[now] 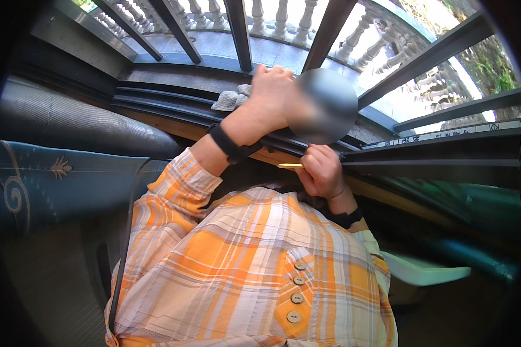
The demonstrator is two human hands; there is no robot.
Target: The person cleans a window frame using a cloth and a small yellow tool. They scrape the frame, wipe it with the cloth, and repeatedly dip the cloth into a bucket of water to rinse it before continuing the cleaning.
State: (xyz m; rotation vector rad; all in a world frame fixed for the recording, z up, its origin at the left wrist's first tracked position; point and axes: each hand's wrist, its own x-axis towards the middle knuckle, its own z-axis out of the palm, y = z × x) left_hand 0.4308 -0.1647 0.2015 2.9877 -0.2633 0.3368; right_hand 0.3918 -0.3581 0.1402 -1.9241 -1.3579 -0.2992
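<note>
My left hand [271,93], a black band on its wrist, reaches over the window track with its fingers curled near the foot of the dark window bars. A round blurred patch covers its right side, so whatever it grips there is hidden. Just left of it, a crumpled grey cloth [230,99] lies on the track. Closer to my body and further right, my right hand [323,169] is closed around a thin yellow stick [291,165], whose end sticks out to the left. That wrist also wears a black band.
Dark metal bars [239,34] stand across the window, with a stone balustrade [282,19] outside. Black sliding tracks [165,102] run along the sill. At left are a grey rolled sheet [91,119] and blue patterned fabric [78,173]. A pale green plastic edge [430,271] shows at lower right.
</note>
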